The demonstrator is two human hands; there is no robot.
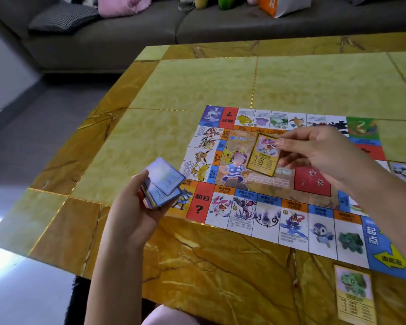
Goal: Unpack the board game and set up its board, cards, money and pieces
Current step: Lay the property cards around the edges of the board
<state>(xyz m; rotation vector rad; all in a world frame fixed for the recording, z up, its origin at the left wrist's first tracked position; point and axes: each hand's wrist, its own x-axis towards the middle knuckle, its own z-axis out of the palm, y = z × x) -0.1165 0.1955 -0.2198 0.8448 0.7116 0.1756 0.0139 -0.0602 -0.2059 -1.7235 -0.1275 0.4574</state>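
Observation:
The paper game board point(244, 214) lies flat on the table's right half, printed with creature squares round its edge. My left hand point(136, 207) grips a stack of cards point(163, 181) just off the board's left edge, the top blue card slid askew. My right hand point(321, 153) pinches a single yellow-framed card point(264, 154) with a pink creature, held above the board's centre. Another yellow card point(354, 294) showing a green creature lies on the table below the board's near right corner. One more card point(404, 172) rests on the table just off the board's right edge.
The table point(197, 90) has a yellow-green marble top with an amber border. A grey sofa point(127, 36) with cushions and a white-and-orange bag point(281, 4) stands behind it. Grey floor lies to the left.

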